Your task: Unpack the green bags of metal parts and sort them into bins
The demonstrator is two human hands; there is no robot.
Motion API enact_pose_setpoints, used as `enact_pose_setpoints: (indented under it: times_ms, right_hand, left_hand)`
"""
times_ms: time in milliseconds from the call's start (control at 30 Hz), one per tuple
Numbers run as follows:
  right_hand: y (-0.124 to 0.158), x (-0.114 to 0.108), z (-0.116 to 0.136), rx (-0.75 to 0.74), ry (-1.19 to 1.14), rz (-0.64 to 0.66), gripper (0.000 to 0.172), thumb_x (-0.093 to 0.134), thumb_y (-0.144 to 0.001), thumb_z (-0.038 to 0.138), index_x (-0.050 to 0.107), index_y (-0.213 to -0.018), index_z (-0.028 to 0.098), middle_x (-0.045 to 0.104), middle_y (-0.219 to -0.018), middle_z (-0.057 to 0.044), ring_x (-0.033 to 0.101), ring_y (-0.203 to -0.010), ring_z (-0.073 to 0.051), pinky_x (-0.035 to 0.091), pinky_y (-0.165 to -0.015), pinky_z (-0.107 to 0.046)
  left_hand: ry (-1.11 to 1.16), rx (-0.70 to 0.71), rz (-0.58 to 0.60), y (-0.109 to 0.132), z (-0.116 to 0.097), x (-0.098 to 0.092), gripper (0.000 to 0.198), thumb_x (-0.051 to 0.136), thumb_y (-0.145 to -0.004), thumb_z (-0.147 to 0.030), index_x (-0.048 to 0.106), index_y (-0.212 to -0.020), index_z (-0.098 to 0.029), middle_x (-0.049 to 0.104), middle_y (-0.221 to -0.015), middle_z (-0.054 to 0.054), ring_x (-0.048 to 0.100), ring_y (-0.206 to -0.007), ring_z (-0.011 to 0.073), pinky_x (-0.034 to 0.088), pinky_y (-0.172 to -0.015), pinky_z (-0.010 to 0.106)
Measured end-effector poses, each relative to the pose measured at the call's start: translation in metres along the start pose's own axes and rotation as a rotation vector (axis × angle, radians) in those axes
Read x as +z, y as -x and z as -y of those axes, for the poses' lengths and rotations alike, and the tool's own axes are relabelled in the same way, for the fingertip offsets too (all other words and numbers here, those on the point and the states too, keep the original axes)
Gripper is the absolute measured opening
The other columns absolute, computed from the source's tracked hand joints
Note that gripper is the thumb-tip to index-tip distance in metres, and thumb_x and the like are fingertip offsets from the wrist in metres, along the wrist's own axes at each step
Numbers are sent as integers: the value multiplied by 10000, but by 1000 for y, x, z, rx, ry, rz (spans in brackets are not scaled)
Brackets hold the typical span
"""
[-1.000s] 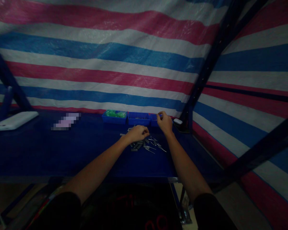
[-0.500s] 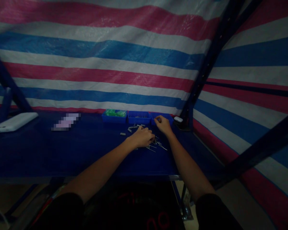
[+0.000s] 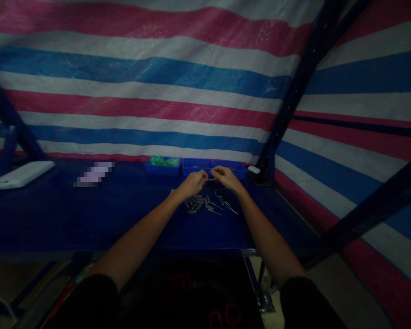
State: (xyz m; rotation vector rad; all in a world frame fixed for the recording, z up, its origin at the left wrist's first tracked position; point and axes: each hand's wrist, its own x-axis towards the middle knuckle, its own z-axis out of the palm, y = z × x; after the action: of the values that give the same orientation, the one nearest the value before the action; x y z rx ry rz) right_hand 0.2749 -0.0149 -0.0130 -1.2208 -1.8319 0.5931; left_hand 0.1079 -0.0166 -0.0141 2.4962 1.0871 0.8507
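My left hand [image 3: 196, 183] and my right hand [image 3: 226, 178] are raised close together over the table, in front of the blue bins, both with fingers pinched. A thin metal rod [image 3: 211, 179] shows in the gap between them and runs up to my right fingertips. What my left fingers grip is hidden. Below my hands lies a pile of small grey cylinders [image 3: 192, 204]. To the right of the pile, several thin metal rods [image 3: 230, 208] are scattered, some seeming to stick out of cylinders.
Behind my hands stand blue bins: the left bin [image 3: 162, 170] holds green plastic packaging, and small parts lie in the middle bin [image 3: 197, 162] and the right bin [image 3: 239, 170]. A white case [image 3: 254, 169] is beside them. Far left is a white power bank [image 3: 22, 174]; a blurred patch [image 3: 95, 174] lies nearer.
My left hand has risen from the pile, uncovering cylinders and rods. My right hand has come left from the right bin, and the two hands now meet around a thin rod.
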Motion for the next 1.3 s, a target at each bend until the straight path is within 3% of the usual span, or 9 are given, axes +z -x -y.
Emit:
enact_pose_setpoints:
  times_ms: [167,400,500,600,667,967,1067,1200,1300]
  right_hand:
    - [3,9,6,-68,86,106,151,512,-716,274,572,-766,144,500,-571,36,436,-516,-88,344,-526,-205]
    - [1,6,8,-147,247,69,192,450,-780,296,572,-733,154,543,-606,13,465,-557,-105,341,-558,-215]
    - [-2,-13,-2,-122,387,-160,274,383,-830,333,583,-755,162,588,-657,-21,506,-602,-130,344,-583,-231]
    - [-4,-32,-22,54,499,-475,290,378,-838,369,585,-871,169,620,-724,-53,548,-668,-168,360,-620,-254]
    - [-4,-39,-36,161,544,-536,317,424,-813,413,573,-945,165,620,-706,-59,557,-667,-190,363,-615,-267]
    - [-4,-14,-38,62,421,-343,323,424,-809,439,597,-894,179,606,-651,-21,526,-573,-141,353,-550,-235]
    - [-5,-12,-35,33,384,-306,302,441,-802,416,612,-859,174,601,-639,-16,517,-566,-130,352,-549,-229]
    - [-6,-13,-39,39,335,-296,314,441,-796,425,618,-826,168,589,-614,-10,512,-560,-128,354,-548,-232]
    - [-8,-12,-41,41,233,-274,335,433,-787,446,612,-794,163,592,-633,-10,519,-584,-128,366,-556,-232]
  left_hand:
    - [131,-98,-126,-1,21,-5,135,396,-824,-206,517,-859,-155,591,-655,-8,550,-619,113,403,-607,215]
    - [203,-183,-171,0,12,0,212,387,-838,-268,489,-980,-148,613,-657,1,565,-611,122,411,-590,223]
    - [182,-227,-98,2,-1,9,352,401,-841,-340,434,-1115,-121,639,-703,21,584,-633,135,425,-591,232]
    - [-16,-90,55,3,-18,21,338,480,-799,-321,501,-1085,-141,656,-806,41,601,-749,153,439,-681,247]
    - [-183,26,128,2,-28,26,233,482,-789,-286,588,-965,-178,652,-905,52,594,-854,173,432,-750,269]
    - [-433,16,394,-21,-50,21,293,484,-759,-427,660,-860,-216,672,-880,84,614,-842,244,447,-737,361]
    - [-461,46,487,-30,-60,27,228,534,-724,-330,660,-847,-184,667,-901,117,618,-839,256,460,-711,346]
    - [-533,51,521,-35,-66,32,163,527,-692,-183,650,-789,-139,662,-883,160,615,-859,271,460,-717,339]
    - [-444,30,481,-30,-49,27,162,500,-711,-171,619,-816,-137,661,-862,151,617,-818,255,457,-684,317]
